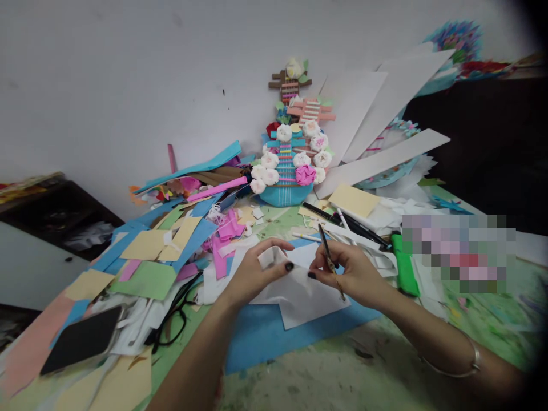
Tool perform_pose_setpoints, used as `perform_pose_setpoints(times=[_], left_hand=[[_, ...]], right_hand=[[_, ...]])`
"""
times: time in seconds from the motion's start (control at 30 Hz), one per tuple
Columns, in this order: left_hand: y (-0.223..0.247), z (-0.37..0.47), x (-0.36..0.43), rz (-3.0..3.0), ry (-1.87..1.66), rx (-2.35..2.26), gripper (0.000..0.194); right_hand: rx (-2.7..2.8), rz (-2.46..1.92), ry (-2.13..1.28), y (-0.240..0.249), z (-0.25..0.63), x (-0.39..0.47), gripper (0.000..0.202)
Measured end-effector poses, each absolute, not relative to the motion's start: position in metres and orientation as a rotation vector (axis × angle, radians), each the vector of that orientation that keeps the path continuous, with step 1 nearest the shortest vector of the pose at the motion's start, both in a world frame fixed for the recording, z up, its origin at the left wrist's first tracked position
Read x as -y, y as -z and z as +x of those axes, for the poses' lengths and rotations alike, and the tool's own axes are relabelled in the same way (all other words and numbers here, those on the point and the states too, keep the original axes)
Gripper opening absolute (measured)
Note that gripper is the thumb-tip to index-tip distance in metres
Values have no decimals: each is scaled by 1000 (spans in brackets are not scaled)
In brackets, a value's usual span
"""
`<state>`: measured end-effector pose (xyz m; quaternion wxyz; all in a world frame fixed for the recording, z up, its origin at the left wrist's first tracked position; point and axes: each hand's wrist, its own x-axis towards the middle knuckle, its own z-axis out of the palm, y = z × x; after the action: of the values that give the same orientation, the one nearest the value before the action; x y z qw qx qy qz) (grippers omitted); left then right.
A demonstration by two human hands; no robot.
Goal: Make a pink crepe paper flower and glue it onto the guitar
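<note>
My left hand (261,268) pinches a white sheet of paper (308,299), its thumb on top and part of the sheet curling up between thumb and fingers. My right hand (349,271) is closed around a thin dark brush-like tool (327,254), which slants with one end up and the other down by the paper's right side. The thumb and fingertips of that hand also meet the paper's upper edge. Beneath the white paper lies a blue sheet (265,342) on the green, stained tabletop (334,379).
Paper instruments with paper flowers (286,165) stand against the wall. Coloured paper scraps (148,279), black glasses (171,325) and a phone (83,339) lie left. Black pens (321,213) and a green object (403,265) lie right, near white boards (389,160).
</note>
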<state>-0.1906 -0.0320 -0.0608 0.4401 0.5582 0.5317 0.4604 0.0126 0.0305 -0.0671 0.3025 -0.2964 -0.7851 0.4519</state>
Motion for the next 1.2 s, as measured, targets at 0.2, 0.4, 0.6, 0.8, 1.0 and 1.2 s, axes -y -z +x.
perform_pose_setpoints(times=[0.2, 0.4, 0.6, 0.8, 1.0, 1.2], left_hand=[[63, -191, 31, 1366, -1126, -1334, 21], [64, -213, 30, 1235, -1300, -1242, 20], [64, -220, 31, 1016, -1406, -1152, 26], [65, -215, 32, 898, -1404, -1062, 30], [64, -207, 32, 899, -1358, -945, 30], [69, -207, 32, 967, -1297, -860, 27]], right_hand=[[1970, -805, -1287, 71, 15, -33, 19], [1740, -509, -1738, 66, 21, -35, 46], [2009, -220, -2191, 65, 22, -32, 69], [2061, -44, -2347, 76, 16, -31, 86], [2043, 18, -2400, 75, 15, -31, 86], [2069, -12, -2399, 85, 14, -35, 99]])
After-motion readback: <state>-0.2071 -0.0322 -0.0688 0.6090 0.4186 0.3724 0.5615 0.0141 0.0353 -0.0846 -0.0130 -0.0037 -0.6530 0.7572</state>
